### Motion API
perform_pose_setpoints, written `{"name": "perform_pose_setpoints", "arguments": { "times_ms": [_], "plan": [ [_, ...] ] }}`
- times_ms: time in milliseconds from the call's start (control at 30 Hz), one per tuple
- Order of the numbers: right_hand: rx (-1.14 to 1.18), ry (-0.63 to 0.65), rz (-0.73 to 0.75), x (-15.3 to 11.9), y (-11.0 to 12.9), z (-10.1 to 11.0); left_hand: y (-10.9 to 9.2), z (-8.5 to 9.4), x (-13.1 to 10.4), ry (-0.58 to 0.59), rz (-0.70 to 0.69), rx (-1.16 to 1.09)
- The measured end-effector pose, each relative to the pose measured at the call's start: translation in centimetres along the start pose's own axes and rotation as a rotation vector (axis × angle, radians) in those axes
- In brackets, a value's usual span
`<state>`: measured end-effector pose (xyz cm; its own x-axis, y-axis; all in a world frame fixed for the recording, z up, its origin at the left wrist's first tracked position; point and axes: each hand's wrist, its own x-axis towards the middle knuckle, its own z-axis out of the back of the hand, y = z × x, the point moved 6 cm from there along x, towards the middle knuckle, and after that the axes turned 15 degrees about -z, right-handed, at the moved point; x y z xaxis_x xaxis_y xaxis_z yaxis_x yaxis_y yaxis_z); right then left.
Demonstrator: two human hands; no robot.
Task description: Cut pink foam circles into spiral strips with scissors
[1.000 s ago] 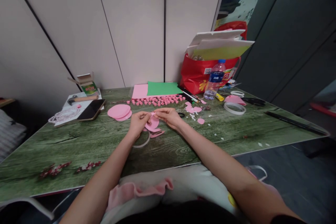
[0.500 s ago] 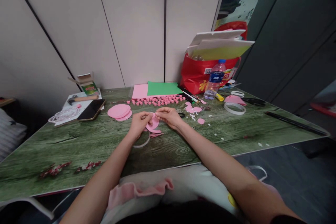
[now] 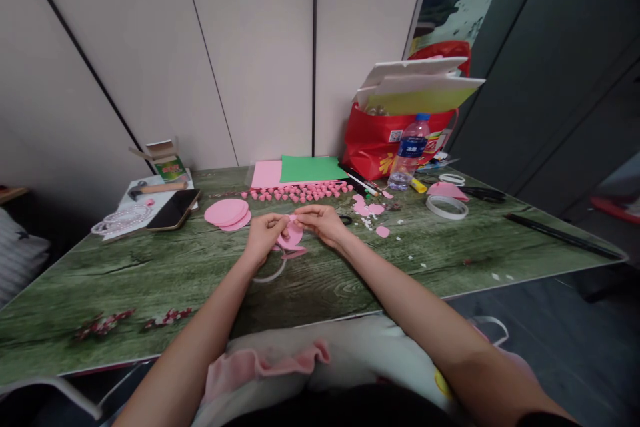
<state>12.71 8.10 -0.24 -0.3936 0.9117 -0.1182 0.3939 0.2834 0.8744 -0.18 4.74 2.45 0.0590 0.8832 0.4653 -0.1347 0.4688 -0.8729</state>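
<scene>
Between my two hands is a curved piece of pink paper (image 3: 291, 235), with a narrow strip of it trailing down toward the table. My left hand (image 3: 266, 233) pinches its left edge between thumb and fingers. At its upper right, the fingertips of my right hand (image 3: 323, 223) are closed on the same paper. Under the left hand lies a white tape ring (image 3: 273, 276), partly hidden. A stack of pink paper circles (image 3: 227, 212) rests left of my hands. Just beyond them sit several small pink rolled paper flowers (image 3: 300, 192) in rows.
Pink and green sheets (image 3: 314, 168) lie at the back beside pens (image 3: 363, 181). A water bottle (image 3: 409, 153) stands before a red bag (image 3: 370, 137). Pink scraps (image 3: 370, 207), a tape roll (image 3: 447, 207) and scissors (image 3: 483, 193) are rightward; a phone (image 3: 174, 209) and hammer (image 3: 159, 189) leftward.
The trailing pink strip has drawn up and in toward the left hand. Both hands keep their pinch on the paper and have barely shifted.
</scene>
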Motion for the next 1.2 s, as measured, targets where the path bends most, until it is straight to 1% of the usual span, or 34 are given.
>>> {"name": "perform_pose_setpoints", "arguments": {
  "times_ms": [133, 267, 600, 967, 1100, 1200],
  "plan": [
    [-0.01, -0.019, -0.002, -0.12, 0.06, 0.05, -0.05, -0.09, -0.01, 0.023, -0.001, 0.013],
    [-0.011, -0.01, 0.002, -0.1, -0.03, -0.02, -0.15, -0.11, 0.03, 0.032, -0.02, 0.031],
    [0.029, 0.04, -0.009, 0.01, -0.13, -0.24, 0.05, 0.24, 0.06, -0.021, -0.008, 0.012],
    [-0.008, 0.005, -0.008, -0.13, -0.09, -0.14, -0.32, -0.27, -0.01, 0.049, -0.023, 0.024],
    [0.013, -0.014, 0.009, -0.1, -0.04, -0.08, -0.3, -0.1, 0.03, 0.036, -0.039, 0.049],
    [0.038, -0.003, 0.01, 0.02, -0.11, -0.08, -0.17, 0.14, 0.07, 0.004, -0.031, 0.062]
  ]
}}
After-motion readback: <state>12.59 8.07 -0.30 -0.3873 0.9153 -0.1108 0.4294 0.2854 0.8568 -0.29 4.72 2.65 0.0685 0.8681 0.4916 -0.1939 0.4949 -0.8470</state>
